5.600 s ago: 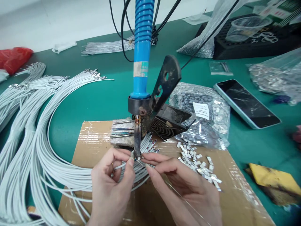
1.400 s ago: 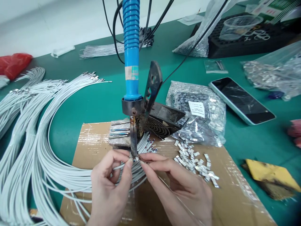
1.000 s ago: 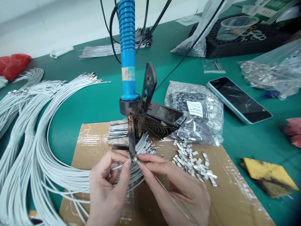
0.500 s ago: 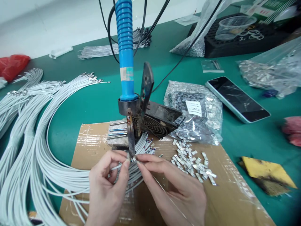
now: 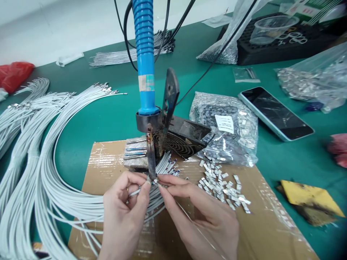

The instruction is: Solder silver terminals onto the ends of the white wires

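A soldering iron with a blue handle stands clamped, its dark tip pointing down between my hands. My left hand is closed in a pinch on the end of a white cable, right beside the tip. On the other side, my right hand is pinched closed, and a thin solder wire runs from its fingertips down across the palm. A tiny shiny metal piece shows between the fingertips at the tip; which hand grips it is hidden. Under the hands lie more white cables.
Loose metal clips lie on the cardboard, right of my hands. Thick white cable bundles fill the left. Behind are a bag of parts, a phone and the iron's metal stand. A yellow sponge lies far right.
Both hands stay pinched at the iron's tip with only slight finger movement. The view has shifted a little.
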Demonstrator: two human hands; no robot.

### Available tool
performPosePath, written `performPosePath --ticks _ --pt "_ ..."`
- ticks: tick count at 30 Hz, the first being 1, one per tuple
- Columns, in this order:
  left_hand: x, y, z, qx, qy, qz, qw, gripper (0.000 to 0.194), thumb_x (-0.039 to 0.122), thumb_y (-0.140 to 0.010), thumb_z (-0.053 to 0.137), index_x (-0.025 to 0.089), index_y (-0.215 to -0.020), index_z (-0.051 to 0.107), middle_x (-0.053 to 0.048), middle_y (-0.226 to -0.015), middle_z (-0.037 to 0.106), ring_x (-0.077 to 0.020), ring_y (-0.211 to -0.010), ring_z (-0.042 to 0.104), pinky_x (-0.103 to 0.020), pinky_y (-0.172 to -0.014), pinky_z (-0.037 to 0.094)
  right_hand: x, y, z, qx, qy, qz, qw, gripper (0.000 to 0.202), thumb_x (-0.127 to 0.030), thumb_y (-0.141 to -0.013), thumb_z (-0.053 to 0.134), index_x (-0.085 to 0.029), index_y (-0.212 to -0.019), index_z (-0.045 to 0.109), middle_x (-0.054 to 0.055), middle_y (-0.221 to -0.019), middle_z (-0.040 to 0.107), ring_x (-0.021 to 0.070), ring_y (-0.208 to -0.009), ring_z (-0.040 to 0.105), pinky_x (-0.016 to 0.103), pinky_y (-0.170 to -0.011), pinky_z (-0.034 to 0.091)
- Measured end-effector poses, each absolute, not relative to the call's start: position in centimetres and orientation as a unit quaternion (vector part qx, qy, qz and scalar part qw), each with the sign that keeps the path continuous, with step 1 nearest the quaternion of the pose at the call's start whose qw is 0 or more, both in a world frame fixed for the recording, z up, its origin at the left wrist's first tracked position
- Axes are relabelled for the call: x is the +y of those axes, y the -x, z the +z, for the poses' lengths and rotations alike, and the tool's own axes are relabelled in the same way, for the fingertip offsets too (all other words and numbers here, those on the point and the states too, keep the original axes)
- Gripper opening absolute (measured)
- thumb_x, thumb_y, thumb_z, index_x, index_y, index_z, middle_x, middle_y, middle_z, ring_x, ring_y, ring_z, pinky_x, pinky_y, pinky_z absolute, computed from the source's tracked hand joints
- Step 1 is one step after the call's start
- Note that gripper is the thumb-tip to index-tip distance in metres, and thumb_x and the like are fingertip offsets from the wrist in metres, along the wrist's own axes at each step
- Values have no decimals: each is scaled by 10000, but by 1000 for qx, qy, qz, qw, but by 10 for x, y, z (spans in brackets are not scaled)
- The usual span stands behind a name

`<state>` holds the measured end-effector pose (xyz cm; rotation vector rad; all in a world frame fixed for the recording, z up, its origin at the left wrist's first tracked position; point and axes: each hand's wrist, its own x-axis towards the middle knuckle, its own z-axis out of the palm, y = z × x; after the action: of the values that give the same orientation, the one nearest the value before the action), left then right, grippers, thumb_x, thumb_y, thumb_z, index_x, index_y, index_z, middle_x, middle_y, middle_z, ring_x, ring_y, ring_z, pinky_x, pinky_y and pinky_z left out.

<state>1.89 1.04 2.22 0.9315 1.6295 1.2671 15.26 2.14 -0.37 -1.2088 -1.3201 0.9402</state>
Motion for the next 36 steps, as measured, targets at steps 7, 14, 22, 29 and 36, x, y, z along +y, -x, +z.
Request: performPosePath --ticks 7,14,22,29,36 --pt "12 -30 27 652 -328 548 409 131 174 -827 785 190 -717 716 8 -722 716 -105 -628 644 -122 -558 506 22 -152 -4 -558 497 389 539 176 -130 -892 737 -287 -817 764 -31 -1001 858 154 -839 820 221 -819 625" --pt "11 -31 27 653 -322 551 408 133 171 -835 759 208 -711 726 31 -730 724 -83 -641 668 -95 -590 513 24 -154 -4 -587 485 371 531 182 -108 -901 729 -282 -854 761 -52 -1034 852 113 -857 819 165 -826 608" --pt "8 -18 20 647 -389 520 399 135 156 -888 742 206 -763 729 9 -799 762 -100 -681 713 -116 -624 542 22 -153 -3 -575 487 376 540 180 -111 -897 724 -273 -826 756 -43 -1029 855 127 -846 822 186 -820 619" --pt "8 -9 14 634 -428 501 405 129 149 -905 744 215 -795 734 30 -782 733 -89 -676 709 -111 -634 541 23 -155 -4 -586 487 379 526 177 -112 -899 722 -266 -816 745 -51 -1023 852 107 -842 817 165 -831 604" --pt "9 -29 22 653 -339 539 410 135 158 -848 753 197 -729 704 10 -757 726 -99 -617 631 -126 -540 505 21 -154 -9 -579 498 382 521 164 -143 -906 717 -265 -796 728 -45 -1010 854 117 -842 813 187 -838 604"
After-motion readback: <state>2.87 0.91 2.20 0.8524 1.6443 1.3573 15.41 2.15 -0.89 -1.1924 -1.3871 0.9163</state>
